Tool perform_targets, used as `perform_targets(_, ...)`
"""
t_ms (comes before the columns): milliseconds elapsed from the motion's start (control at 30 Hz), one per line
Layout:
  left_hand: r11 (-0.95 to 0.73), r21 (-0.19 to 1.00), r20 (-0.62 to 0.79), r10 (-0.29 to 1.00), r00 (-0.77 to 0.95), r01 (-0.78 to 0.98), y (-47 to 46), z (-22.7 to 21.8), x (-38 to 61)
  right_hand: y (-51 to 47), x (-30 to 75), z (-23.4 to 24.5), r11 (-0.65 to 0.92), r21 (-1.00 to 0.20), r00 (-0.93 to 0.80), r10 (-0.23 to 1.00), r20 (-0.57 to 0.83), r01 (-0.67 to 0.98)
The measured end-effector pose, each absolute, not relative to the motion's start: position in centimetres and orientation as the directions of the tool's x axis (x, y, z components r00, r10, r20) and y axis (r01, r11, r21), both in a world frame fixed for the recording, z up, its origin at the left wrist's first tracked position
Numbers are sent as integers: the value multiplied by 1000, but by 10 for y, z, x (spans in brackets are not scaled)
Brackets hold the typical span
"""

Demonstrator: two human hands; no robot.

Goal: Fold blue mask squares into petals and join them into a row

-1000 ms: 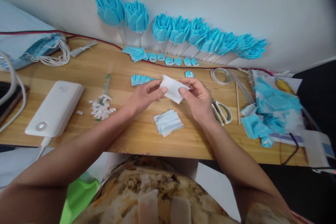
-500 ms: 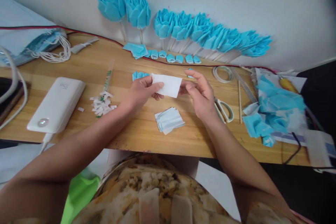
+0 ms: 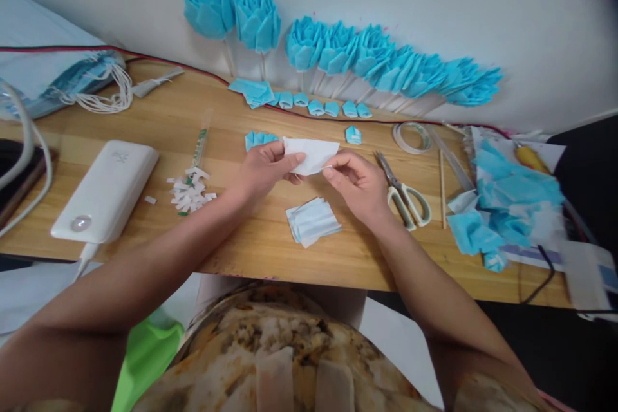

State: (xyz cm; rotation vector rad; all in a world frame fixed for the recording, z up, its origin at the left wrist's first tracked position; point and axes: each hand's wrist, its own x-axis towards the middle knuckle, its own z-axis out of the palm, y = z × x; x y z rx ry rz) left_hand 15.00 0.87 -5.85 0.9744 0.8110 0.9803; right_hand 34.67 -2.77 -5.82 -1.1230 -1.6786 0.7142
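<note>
Both my hands hold one small white sheet (image 3: 311,153) just above the wooden table (image 3: 159,122). My left hand (image 3: 263,170) pinches its left end, my right hand (image 3: 355,183) pinches its right end, and the sheet is bent into a fold between them. A small stack of cut blue-and-white squares (image 3: 311,221) lies on the table just below my hands. Folded blue petals (image 3: 258,139) lie beyond my left hand, and a single one (image 3: 353,135) beyond my right.
Blue fabric flowers on sticks (image 3: 338,51) lean on the wall, with small rolled pieces (image 3: 318,107) in front. Scissors (image 3: 403,190), a tape roll (image 3: 410,136), a stick (image 3: 441,187) and blue scraps (image 3: 506,199) lie right. A white power bank (image 3: 106,190) and white snippets (image 3: 188,190) lie left.
The flat white sheet has been folded over between my hands. My right hand dropped slightly, uncovering the scissors' blades and the single blue petal.
</note>
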Motion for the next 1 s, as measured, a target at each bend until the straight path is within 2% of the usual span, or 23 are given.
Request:
perform_targets(167,236,940,-139,924,356,-245,7,-58,151,-27,346,-59,295,-889,-7,950,313,351)
perform_targets(500,153,980,-77,881,466,-128,7,-54,150,-25,345,-60,223,-932,78,964,254,287)
perform_targets(667,108,979,-13,878,478,-172,10,-58,151,-26,345,-60,192,-945,89,971,222,264)
perform_targets(833,109,983,-35,900,434,-149,9,-59,151,-25,342,-61,150,-980,92,982,163,132)
perform_targets(1000,151,961,-55,925,376,-231,9,-62,149,-23,344,-64,125,-989,56,990,129,77)
